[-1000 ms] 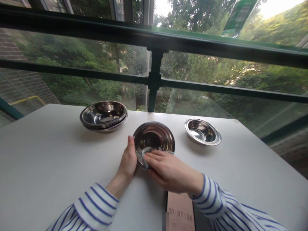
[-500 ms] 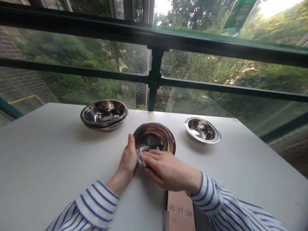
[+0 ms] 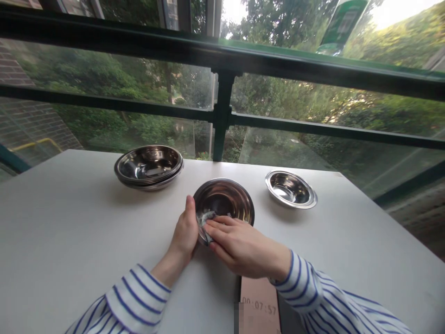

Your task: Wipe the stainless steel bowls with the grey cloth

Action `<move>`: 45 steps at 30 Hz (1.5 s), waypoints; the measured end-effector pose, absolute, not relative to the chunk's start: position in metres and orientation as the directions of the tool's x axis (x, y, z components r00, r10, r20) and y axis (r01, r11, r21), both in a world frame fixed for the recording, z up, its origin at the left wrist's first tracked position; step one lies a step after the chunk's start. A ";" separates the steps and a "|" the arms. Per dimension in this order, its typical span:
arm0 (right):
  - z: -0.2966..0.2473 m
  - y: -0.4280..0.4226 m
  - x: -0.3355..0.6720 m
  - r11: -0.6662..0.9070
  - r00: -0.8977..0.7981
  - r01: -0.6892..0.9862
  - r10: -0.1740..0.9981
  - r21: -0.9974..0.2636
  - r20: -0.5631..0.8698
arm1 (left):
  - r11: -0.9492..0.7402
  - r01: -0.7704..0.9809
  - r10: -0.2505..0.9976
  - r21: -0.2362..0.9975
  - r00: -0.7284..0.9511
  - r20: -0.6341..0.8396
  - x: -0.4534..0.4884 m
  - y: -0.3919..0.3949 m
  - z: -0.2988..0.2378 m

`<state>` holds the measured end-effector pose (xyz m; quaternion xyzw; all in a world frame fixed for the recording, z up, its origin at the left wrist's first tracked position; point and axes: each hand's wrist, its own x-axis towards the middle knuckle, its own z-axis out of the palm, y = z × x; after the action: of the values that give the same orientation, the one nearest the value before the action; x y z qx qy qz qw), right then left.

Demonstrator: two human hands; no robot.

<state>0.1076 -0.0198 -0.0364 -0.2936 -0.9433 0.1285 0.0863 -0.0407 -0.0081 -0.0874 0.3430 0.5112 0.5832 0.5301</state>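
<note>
The bowl (image 3: pixel 227 200) at centre is silver (coppery glints inside), the counter (image 3: pixel 69 227) white; the lower-left sleeve (image 3: pixel 137 299) and lower-right sleeve (image 3: pixel 306 283) are white with blue stripes, the bottom-centre phone screen (image 3: pixel 259 291) pale pink.

The right hand (image 3: pixel 241 245) covers part of a cloth (image 3: pixel 207 217) and the metal bowl's (image 3: pixel 225 189) five-o'clock rim; the left hand's (image 3: pixel 185 232) fingers are mostly hidden by the bowl. Cropped: a partly pixelated phone (image 3: pixel 259 293) at six o'clock, a bottle (image 3: pixel 342 25) at one.
</note>
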 end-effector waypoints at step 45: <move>-0.033 -0.013 0.114 0.819 -0.835 0.511 0.545 -0.260 0.073 | 0.084 -0.163 0.975 0.983 -0.190 -0.115 -0.039 -0.010 -0.080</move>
<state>0.1141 -0.0134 -0.0333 -0.2777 -0.9509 0.1156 0.0724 -0.0392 -0.0102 -0.0798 0.3815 0.5319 0.5588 0.5092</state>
